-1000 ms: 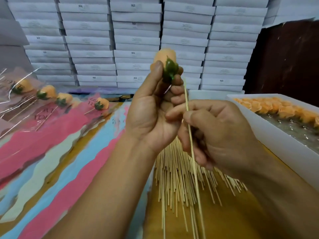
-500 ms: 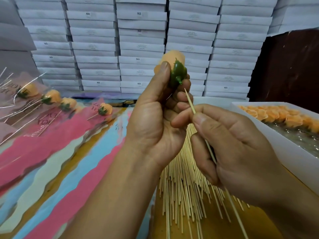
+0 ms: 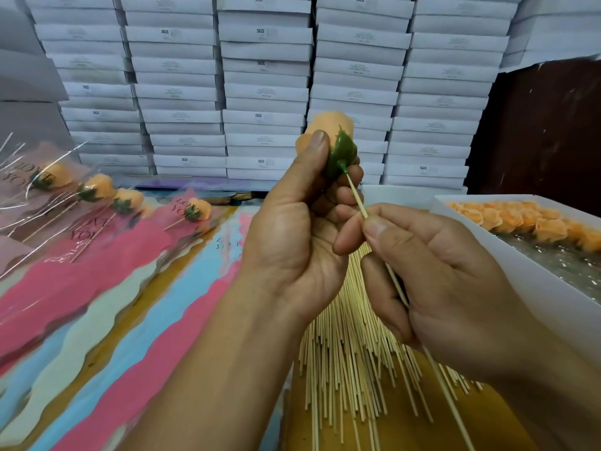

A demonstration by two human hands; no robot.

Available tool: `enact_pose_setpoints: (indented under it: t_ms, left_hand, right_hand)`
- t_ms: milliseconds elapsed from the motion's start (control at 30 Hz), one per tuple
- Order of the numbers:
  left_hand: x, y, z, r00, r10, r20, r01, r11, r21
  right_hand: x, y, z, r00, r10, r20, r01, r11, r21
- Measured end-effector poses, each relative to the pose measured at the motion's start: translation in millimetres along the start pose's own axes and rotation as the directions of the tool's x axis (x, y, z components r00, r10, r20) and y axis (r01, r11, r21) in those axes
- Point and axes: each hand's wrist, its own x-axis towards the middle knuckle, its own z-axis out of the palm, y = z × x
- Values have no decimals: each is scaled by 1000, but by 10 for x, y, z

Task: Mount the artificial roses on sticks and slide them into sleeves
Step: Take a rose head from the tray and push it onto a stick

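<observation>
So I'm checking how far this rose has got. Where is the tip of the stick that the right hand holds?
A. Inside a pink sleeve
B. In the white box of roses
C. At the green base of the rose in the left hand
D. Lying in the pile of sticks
C: the stick pinched by the right hand meets the green base of the rose gripped by the left hand.
</observation>
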Motion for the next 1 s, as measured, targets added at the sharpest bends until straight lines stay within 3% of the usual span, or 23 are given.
enact_pose_setpoints:
  t_ms: [300,600,833,933,1000]
  left_hand:
    - [29,-31,-24,995,78,-62,-72,992,103]
    - [90,-221,-82,975,219,-23,-204,937,282]
    - [220,-209,-245,993,50,-107,-20,964,266]
    - [257,-167,-354,988,56,-143,5,919,394]
    - [298,-144,-420,971,132,-200,-13,862,506]
  right_hand:
    - [-5,45,-24,999,37,-36,-38,999,-23]
    - [32,145,-68,987,80,-136,-82,997,-7]
    - [101,358,-236,963,269,-22,-266,958,107]
    - [94,447,-250,949,316,-4,-314,943,114]
    - [95,481,-266,939,344,16,-344,932,119]
